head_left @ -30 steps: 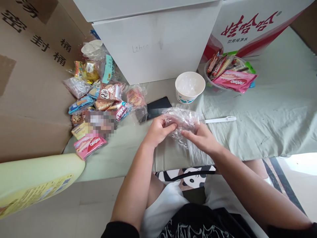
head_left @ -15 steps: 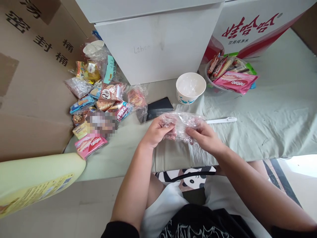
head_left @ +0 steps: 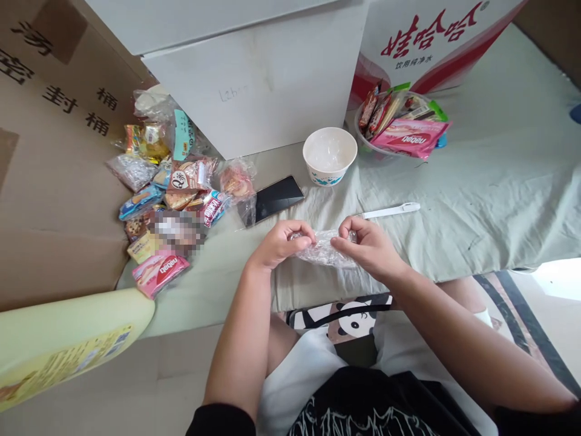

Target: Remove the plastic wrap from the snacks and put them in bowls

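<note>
A crumpled clear plastic bag (head_left: 325,249) lies low over the green cloth, stretched between my two hands. At its left end my left hand (head_left: 285,245) is closed, thumb against curled fingers. My right hand (head_left: 367,245) pinches the other end in the same way. What the bag holds, if anything, cannot be made out. Just beyond my right hand lies a white plastic-handled knife or similar flat utensil (head_left: 393,210), its left end partly hidden. Above the hands stand a white paper bowl (head_left: 330,157) with a blue print and a dark phone (head_left: 279,198).
Several wrapped snacks (head_left: 181,181) are heaped at left against a cardboard box (head_left: 59,200). Behind the bowl rises a white box (head_left: 272,91). A clear tub (head_left: 379,148) of snacks sits at right. A pale yellow bottle or pack (head_left: 82,339) juts in at lower left.
The bag is drawn flatter and bunched lower between my hands; pink visible in it earlier no longer shows. My fingers have curled tighter. The whole view has shifted slightly.
</note>
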`<state>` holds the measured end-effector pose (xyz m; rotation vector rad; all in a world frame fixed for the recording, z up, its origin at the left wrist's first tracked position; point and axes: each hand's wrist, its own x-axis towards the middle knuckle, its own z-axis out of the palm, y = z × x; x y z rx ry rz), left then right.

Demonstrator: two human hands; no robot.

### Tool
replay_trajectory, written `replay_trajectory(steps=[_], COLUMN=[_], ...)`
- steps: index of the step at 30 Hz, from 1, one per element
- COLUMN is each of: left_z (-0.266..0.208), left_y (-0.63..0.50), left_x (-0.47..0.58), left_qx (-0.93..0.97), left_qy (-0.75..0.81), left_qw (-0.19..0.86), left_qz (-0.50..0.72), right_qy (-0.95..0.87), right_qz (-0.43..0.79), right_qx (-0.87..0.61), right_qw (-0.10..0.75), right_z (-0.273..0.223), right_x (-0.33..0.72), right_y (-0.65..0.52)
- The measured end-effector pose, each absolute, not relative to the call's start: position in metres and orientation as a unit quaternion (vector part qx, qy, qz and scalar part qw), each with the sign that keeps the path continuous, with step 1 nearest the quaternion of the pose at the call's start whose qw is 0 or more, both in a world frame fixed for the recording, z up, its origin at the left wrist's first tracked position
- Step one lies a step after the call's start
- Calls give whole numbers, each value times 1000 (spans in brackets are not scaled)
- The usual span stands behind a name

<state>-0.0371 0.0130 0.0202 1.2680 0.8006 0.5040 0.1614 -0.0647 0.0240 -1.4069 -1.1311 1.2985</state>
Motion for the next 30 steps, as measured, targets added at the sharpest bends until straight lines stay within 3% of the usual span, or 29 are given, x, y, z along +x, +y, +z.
replay_trajectory(steps=[3, 6, 8, 10, 14, 17, 22, 26, 28, 30], left_z=[15, 12, 12, 14, 16, 15, 14, 6, 2, 0], left_y=[9, 3, -4, -12, -20, -18, -13, -13, -14, -15], left_x=[-32, -24, -17, -12, -7, -10, -21, -30, -32, -30], left_qx=[630, 630, 633, 652, 569, 510, 514, 481, 487, 507], left_qy=[415, 499, 519, 489, 347, 282, 300, 385, 420, 425], left_qw=[587, 364, 281, 363, 665, 754, 737, 681, 618, 567], left_qz=[294, 471, 502, 452, 335, 303, 319, 396, 453, 491], right_qy=[-449, -449, -472, -488, -427, -398, -561, -534, -506, -483], right_qz=[471, 389, 335, 342, 530, 614, 558, 476, 528, 644], right_qx=[-611, -659, -672, -639, -482, -394, -405, -486, -443, -362], right_qw=[451, 460, 462, 486, 552, 556, 458, 502, 519, 469], right_z=[23, 22, 23, 24, 20, 18, 31, 38, 33, 25], right_x=[159, 156, 150, 142, 127, 131, 175, 234, 262, 284], right_y=[-65, -64, -64, -63, -63, -65, -54, -19, 2, 18])
